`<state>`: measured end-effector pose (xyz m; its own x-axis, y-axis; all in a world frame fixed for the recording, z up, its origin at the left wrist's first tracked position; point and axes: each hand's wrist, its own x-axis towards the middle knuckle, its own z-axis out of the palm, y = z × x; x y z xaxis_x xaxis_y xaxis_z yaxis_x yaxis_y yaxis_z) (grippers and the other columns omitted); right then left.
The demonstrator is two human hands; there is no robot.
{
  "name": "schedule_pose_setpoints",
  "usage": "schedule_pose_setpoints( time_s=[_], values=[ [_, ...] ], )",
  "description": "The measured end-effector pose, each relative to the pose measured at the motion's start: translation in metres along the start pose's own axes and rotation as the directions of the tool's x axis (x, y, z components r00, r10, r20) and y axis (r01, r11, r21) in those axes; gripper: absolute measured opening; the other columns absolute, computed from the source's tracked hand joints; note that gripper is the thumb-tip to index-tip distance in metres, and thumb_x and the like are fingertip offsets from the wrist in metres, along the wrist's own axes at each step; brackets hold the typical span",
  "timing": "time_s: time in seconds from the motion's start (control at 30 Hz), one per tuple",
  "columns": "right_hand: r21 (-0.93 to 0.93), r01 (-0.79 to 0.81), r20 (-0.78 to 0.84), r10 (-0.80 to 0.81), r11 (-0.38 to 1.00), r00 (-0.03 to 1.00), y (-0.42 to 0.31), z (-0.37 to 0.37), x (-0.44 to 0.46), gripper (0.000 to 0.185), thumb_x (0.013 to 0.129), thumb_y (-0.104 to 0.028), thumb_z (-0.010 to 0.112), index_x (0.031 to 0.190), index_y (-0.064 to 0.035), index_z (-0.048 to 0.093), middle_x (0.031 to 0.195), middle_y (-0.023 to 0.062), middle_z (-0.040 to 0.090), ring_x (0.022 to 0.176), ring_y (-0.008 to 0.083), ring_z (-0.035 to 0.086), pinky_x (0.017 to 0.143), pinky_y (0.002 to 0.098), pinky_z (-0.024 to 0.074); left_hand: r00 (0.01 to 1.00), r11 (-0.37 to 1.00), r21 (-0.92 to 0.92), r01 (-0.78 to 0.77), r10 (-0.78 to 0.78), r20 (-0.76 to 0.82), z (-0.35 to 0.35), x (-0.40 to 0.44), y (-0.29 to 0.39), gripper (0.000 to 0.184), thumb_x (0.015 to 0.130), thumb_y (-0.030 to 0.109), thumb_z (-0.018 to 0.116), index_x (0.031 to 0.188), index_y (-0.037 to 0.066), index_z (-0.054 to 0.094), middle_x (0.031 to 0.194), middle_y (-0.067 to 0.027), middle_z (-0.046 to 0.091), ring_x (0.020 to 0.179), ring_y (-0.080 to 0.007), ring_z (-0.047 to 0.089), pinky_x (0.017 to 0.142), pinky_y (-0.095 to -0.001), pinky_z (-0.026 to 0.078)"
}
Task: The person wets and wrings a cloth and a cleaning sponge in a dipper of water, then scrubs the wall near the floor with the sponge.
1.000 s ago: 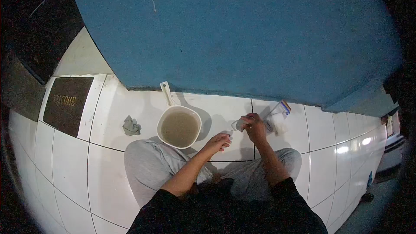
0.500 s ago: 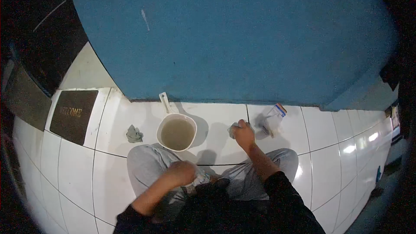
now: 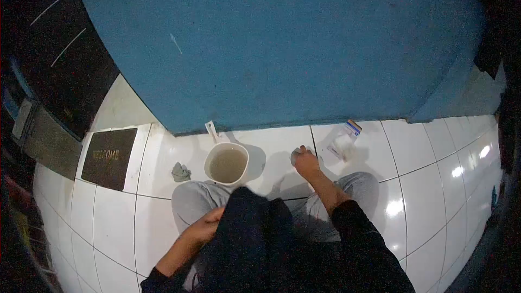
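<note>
In the head view, my right hand [image 3: 307,164] is low over the white floor, its fingers closed on a small grey cloth [image 3: 296,156] that is mostly covered. My left hand [image 3: 206,227] rests by my lap, and dark clothing [image 3: 255,239] hides its fingertips. Ahead of my left knee stands a white dipper [image 3: 248,164] holding cloudy water [image 3: 227,166], its handle pointing to the wall. Left of it lies a crumpled grey cloth [image 3: 180,172]. To the right of my right hand is a clear plastic bag [image 3: 345,140] with a blue and orange top; its contents are unclear.
A blue wall [image 3: 293,49] rises right behind the dipper and the bag. A dark doormat [image 3: 110,159] marked WELCOME lies at the left on the white tiles [image 3: 163,228]. My crossed legs in grey trousers [image 3: 198,198] border the area in front.
The view has shifted and tilted slightly. Dark clothing now covers more of my lap and hides the fingers of my left hand. My right hand stays closed near the same floor spot.
</note>
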<state>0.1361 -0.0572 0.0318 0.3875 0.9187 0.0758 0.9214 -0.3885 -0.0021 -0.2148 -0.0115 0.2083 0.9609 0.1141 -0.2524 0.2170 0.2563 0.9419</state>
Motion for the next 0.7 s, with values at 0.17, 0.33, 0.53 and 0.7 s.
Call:
schedule_pose_setpoints(
  time_s=[0.17,0.33,0.53,0.7],
  values=[
    [0.125,0.011,-0.104,0.002,0.992,0.995,0.007,0.017,0.0,0.023,0.072,-0.02,0.053,0.093,-0.0103,0.056,0.098,0.014,0.047,0.087,0.0303,0.052,0.073,0.0363,0.0468,0.869,0.874,-0.061,-0.482,0.485,0.094,0.053,0.018,0.024,0.027,0.079,0.017,0.056,0.099,0.0,0.048,0.097,-0.0078,0.05,0.089,-0.0183,0.046,0.076,-0.0289,0.036],
    [0.099,-0.049,0.075,0.042,0.994,0.996,-0.005,-0.023,-0.001,0.028,0.069,-0.017,0.055,0.095,-0.0063,0.055,0.105,0.013,0.046,0.084,0.0288,0.054,0.064,0.0364,0.0503,0.332,0.525,-0.198,-0.828,0.743,0.581,0.098,0.026,0.099,0.022,0.075,0.019,0.061,0.079,0.001,0.051,0.072,-0.0131,0.051,0.069,-0.0286,0.05,0.059,-0.0331,0.037],
    [0.11,0.038,-0.034,-0.034,0.993,0.999,-0.004,-0.03,-0.008,0.034,0.066,-0.017,0.062,0.097,-0.0067,0.054,0.102,0.0124,0.045,0.085,0.0269,0.054,0.065,0.0352,0.05,0.354,0.53,-0.309,-0.79,0.805,0.476,0.108,0.041,0.116,0.022,0.075,0.019,0.061,0.078,0.001,0.051,0.069,-0.0123,0.05,0.069,-0.0279,0.051,0.059,-0.0331,0.037],
    [0.135,0.019,-0.042,-0.014,0.991,0.999,0.005,-0.009,-0.002,0.032,0.065,-0.021,0.064,0.094,-0.0098,0.058,0.098,0.0128,0.049,0.084,0.0287,0.054,0.068,0.0381,0.048,0.383,0.534,-0.313,-0.786,0.817,0.431,0.106,0.044,0.123,0.022,0.075,0.019,0.062,0.078,0.001,0.051,0.068,-0.0117,0.049,0.069,-0.0274,0.051,0.059,-0.033,0.038]
  ],
)
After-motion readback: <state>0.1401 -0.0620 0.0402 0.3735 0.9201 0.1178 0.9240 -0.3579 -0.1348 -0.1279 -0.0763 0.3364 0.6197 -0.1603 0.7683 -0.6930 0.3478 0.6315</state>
